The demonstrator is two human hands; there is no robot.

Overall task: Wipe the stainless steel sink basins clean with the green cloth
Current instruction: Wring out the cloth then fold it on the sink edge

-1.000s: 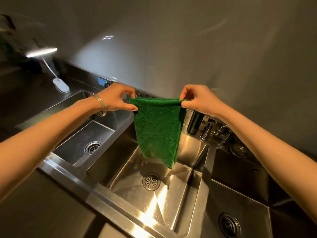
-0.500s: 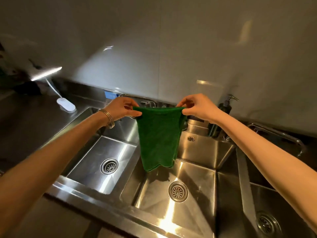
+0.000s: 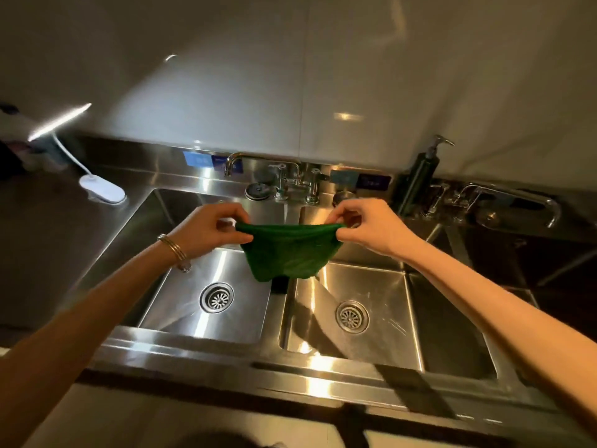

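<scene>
A stainless steel sink unit [image 3: 193,357] fills the lower half of the head view, set against a pale wall panel [image 3: 290,76]. It has two basins side by side: the left basin [image 3: 181,318], with a round drain strainer [image 3: 216,297] in its floor, and the right basin [image 3: 387,337], with its own drain strainer [image 3: 352,316]. A narrow steel divider [image 3: 275,315] runs between them, and a flat front rim borders both along the near edge. Both basin floors lie bare around the drains.

The green cloth [image 3: 286,250] hangs in the air above the divider, its top edge stretched level and its body sagging in a shallow curve, its lower edge clear of the steel. The left hand [image 3: 208,229] pinches the cloth's left top corner between thumb and fingertips, the other fingers curled in; bangles [image 3: 174,250] circle that wrist. The right hand [image 3: 368,226] pinches the right top corner in the same way, fingers bent close together. Neither hand touches the sink.

Behind the cloth, a faucet [image 3: 274,176] with its valves stands on the back ledge, close to the hands. A dark pump soap bottle [image 3: 420,176] stands to the right of it, with a second faucet [image 3: 517,198] further right. At the far left, a white lamp base [image 3: 102,193] rests on the counter, well apart from the hands.
</scene>
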